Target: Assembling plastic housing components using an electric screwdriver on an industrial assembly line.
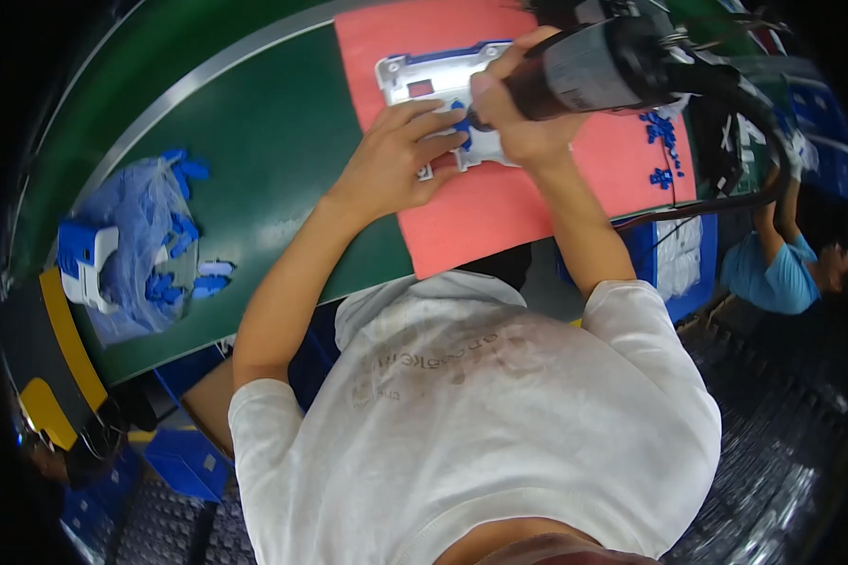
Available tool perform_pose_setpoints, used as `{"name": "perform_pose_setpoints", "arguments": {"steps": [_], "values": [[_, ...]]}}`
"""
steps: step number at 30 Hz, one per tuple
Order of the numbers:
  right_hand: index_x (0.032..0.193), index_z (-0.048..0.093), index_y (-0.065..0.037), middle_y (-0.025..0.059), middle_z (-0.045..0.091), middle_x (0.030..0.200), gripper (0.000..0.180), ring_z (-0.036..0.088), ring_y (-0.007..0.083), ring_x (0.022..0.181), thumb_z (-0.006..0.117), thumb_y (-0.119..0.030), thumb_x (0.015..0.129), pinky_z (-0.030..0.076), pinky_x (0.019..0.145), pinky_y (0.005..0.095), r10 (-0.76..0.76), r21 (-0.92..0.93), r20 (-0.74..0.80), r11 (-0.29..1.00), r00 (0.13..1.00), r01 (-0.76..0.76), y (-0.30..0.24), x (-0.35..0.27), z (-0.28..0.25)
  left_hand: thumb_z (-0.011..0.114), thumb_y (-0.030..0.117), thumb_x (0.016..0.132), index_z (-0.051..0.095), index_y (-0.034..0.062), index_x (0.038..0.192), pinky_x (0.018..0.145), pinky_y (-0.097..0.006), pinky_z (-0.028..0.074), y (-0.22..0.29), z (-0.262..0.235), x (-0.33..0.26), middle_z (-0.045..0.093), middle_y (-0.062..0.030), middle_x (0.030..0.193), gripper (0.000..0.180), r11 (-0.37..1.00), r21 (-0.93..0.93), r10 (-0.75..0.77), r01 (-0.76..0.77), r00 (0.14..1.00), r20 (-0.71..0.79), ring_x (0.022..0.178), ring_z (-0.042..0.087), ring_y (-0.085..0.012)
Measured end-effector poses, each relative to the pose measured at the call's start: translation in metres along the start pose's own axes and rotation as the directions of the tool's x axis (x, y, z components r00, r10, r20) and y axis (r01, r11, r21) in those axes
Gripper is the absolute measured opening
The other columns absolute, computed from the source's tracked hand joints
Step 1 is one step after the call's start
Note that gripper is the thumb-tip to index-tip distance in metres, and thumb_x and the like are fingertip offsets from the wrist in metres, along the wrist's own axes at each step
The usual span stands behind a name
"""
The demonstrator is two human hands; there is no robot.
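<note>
A white plastic housing with blue trim lies on the pink mat, its hollow inner side facing up. My left hand rests across its near left part, fingers stretched out and slightly apart. Their tips touch a small blue plastic piece inside the housing. My right hand is closed round a thick, dark electric screwdriver, which lies tilted with its narrow end over the blue piece. The right fingers and the tool hide the housing's right part, and the exact contact of the tip cannot be seen.
On the green bench at left lie a clear plastic bag with blue parts and a white-blue housing. Small blue pieces sit on the mat's right side. A black cable loops at right. Another person works at far right.
</note>
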State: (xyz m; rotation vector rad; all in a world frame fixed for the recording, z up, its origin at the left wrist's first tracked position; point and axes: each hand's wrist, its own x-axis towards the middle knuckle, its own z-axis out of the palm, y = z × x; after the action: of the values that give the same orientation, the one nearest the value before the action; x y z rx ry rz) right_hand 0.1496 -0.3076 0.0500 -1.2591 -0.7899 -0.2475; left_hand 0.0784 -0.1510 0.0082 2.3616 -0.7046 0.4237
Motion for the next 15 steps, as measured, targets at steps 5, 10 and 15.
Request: {"name": "perform_pose_setpoints", "arguments": {"steps": [5,10,15], "values": [[0.111,0.052,0.0,0.0099,0.061,0.097,0.045,0.06,0.01,0.075,0.076,0.004,0.074,0.049,0.065,0.0215,-0.05,0.232,-0.233,0.967,0.971,0.106,-0.012,0.009,-0.025,0.077,0.014,0.067,0.071,0.0087,0.103,0.094,-0.042,0.046,-0.005,0.0,-0.001,0.062,-0.0046,0.123,0.037,1.0,0.001,-0.002,0.002,0.999,-0.035,0.116,0.055,-0.0296],[0.119,0.041,0.0,0.0103,0.055,0.059,0.047,0.052,0.0192,0.044,0.057,0.011,0.076,0.05,0.049,0.0385,-0.397,-0.177,-0.401,0.918,0.826,0.355,-0.058,0.064,-0.142,0.077,0.011,0.065,0.071,0.0084,0.103,0.095,-0.041,0.045,-0.002,0.001,0.004,0.063,-0.0047,0.123,0.038,1.0,-0.027,0.014,-0.016,0.999,-0.042,0.117,0.055,-0.0295],[0.113,0.044,0.007,0.0087,0.057,0.059,0.044,0.055,0.0174,0.047,0.061,0.014,0.073,0.05,0.053,0.0331,-0.222,-0.264,-0.361,0.956,0.906,0.129,-0.025,0.07,-0.17,0.075,0.009,0.065,0.071,0.0076,0.102,0.095,-0.041,0.046,-0.002,0.002,0.005,0.064,-0.0061,0.12,0.037,0.999,-0.036,0.004,-0.006,0.999,-0.047,0.115,0.056,-0.0297]]}}
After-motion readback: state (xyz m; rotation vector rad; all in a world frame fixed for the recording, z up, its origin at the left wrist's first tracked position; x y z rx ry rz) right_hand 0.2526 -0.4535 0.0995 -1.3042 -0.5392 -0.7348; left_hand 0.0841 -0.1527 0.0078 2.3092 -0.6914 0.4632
